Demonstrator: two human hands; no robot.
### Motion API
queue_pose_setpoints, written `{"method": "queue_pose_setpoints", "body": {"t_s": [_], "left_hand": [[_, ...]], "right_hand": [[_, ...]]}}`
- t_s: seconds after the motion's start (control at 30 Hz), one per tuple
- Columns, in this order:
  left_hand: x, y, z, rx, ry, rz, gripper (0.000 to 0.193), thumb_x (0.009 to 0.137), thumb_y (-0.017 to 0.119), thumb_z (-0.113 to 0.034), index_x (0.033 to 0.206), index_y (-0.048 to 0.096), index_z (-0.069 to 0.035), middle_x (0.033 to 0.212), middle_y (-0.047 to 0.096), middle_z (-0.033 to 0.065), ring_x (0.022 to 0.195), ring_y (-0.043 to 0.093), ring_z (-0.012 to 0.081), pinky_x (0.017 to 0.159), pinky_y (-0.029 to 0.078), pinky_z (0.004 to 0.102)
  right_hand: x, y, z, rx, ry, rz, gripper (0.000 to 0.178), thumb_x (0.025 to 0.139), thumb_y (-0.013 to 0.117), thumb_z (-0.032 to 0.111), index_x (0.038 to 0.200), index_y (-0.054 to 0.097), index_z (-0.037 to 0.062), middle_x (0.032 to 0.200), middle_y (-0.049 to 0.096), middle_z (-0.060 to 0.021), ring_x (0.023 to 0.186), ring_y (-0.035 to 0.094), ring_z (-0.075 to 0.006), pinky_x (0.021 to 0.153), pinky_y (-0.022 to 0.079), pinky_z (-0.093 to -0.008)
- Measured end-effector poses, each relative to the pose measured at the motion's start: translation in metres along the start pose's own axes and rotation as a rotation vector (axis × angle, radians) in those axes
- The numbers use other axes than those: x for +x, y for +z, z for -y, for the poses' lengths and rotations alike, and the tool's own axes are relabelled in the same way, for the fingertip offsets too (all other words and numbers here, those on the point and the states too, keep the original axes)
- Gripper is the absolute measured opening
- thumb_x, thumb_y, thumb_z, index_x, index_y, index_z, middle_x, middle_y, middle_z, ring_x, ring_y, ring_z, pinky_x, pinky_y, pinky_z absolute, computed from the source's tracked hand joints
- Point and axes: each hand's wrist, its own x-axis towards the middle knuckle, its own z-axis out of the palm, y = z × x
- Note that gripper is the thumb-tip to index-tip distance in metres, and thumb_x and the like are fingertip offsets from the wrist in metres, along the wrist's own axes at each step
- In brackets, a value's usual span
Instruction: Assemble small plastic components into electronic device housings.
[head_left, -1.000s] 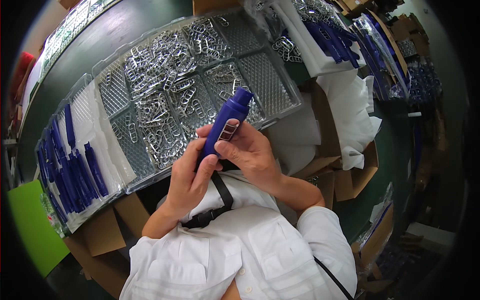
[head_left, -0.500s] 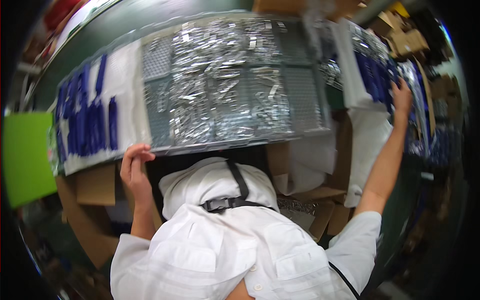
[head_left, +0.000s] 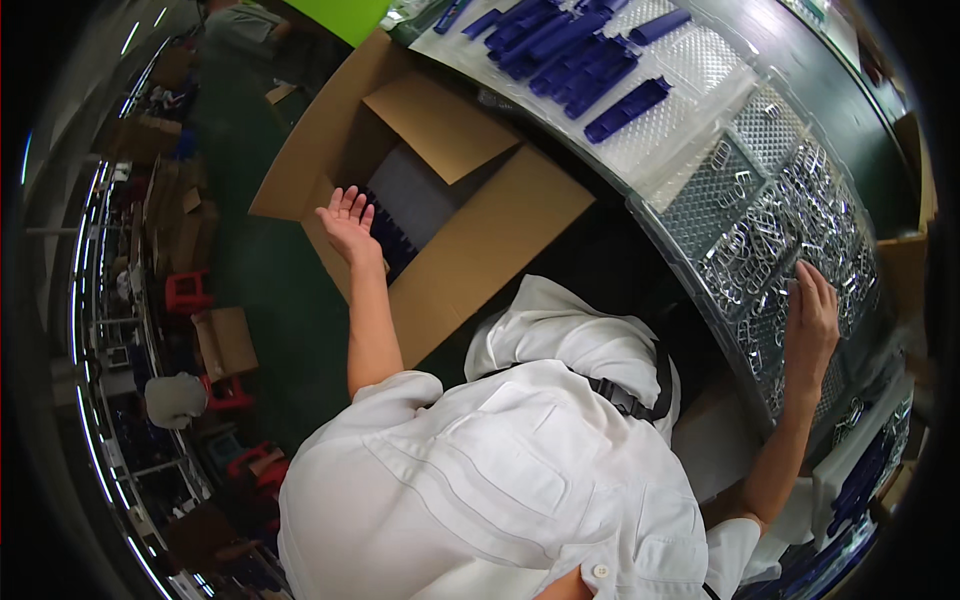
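Note:
My left hand (head_left: 347,228) is open, palm up with fingers apart, over the near side of an open cardboard box (head_left: 470,260). Inside the box, dark blue pieces (head_left: 395,240) lie beside a grey sheet (head_left: 412,188). My right hand (head_left: 815,318) is above the clear compartment tray (head_left: 690,270), its fingertips close together near the shiny metal loops (head_left: 765,235). Whatever may be between those fingertips is too small to make out. Several dark blue channel-shaped plastic pieces (head_left: 570,55) lie on a white textured sheet (head_left: 690,60) left of the loops.
A green panel (head_left: 345,15) stands beyond the box. More blue pieces (head_left: 865,480) lie at the lower right. Across the dark green floor (head_left: 300,300) are red stools (head_left: 187,292), a cardboard carton (head_left: 224,342) and shelving along the left.
The view has turned left. My right hand has come from the blue pieces at the far right to above the metal loops. My left hand has left the tray's edge and is over the box.

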Motion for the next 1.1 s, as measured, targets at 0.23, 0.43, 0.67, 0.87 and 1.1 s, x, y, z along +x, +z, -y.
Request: {"method": "queue_pose_setpoints", "body": {"t_s": [0.23, 0.43, 0.67, 0.87, 1.1], "left_hand": [[0.178, -0.093, 0.088, 0.272, -0.132, -0.48, 0.049, 0.098, 0.056, -0.017, 0.143, 0.054, 0.0, 0.137, 0.065, 0.0124, 0.125, 0.06, 0.0307, 0.109, 0.044, 0.0516], [0.147, -0.069, 0.154, 1.546, -0.324, -0.199, 0.073, 0.095, 0.059, -0.031, 0.159, 0.037, -0.005, 0.174, 0.017, 0.0142, 0.159, 0.017, 0.0366, 0.126, 0.024, 0.0555], [0.07, -0.074, -0.014, 1.803, 0.26, 0.26, 0.057, 0.102, 0.05, -0.023, 0.155, 0.044, -0.004, 0.166, 0.037, 0.014, 0.156, 0.028, 0.0331, 0.122, 0.024, 0.0658], [0.05, -0.224, -0.024, 2.45, 0.376, 0.62, 0.04, 0.098, 0.057, -0.022, 0.133, 0.067, -0.007, 0.142, 0.062, 0.0156, 0.138, 0.051, 0.036, 0.11, 0.042, 0.0607], [0.098, -0.203, 0.074, 1.852, 0.433, 0.383, 0.035, 0.092, 0.07, -0.013, 0.127, 0.069, -0.01, 0.135, 0.062, 0.0106, 0.126, 0.057, 0.0349, 0.101, 0.053, 0.0469]], "right_hand": [[0.04, 0.065, 0.032, 0.052, -0.082, 0.133, 0.014, 0.098, 0.066, 0.006, 0.11, 0.07, 0.0031, 0.111, 0.068, -0.0092, 0.101, 0.067, -0.0319, 0.087, 0.054, -0.0417], [0.019, 0.048, 0.004, 0.073, 0.009, 0.056, 0.022, 0.103, 0.061, 0.009, 0.122, 0.069, 0.0018, 0.125, 0.069, -0.0121, 0.109, 0.069, -0.029, 0.09, 0.055, -0.0386], [-0.011, -0.006, -0.007, 0.188, 0.242, 0.024, 0.035, 0.106, 0.056, 0.006, 0.141, 0.064, 0.0042, 0.126, 0.067, -0.0117, 0.108, 0.066, -0.0209, 0.094, 0.053, -0.0335], [-0.033, 0.007, 0.0, 0.353, 0.562, -0.047, 0.034, 0.108, 0.058, 0.011, 0.141, 0.064, 0.0036, 0.126, 0.069, -0.0091, 0.111, 0.066, -0.0153, 0.097, 0.052, -0.0292], [-0.041, 0.023, 0.002, 0.513, 0.616, -0.052, 0.031, 0.105, 0.064, 0.011, 0.135, 0.065, -0.0009, 0.122, 0.07, -0.0076, 0.112, 0.065, -0.0148, 0.1, 0.051, -0.0291]]}}
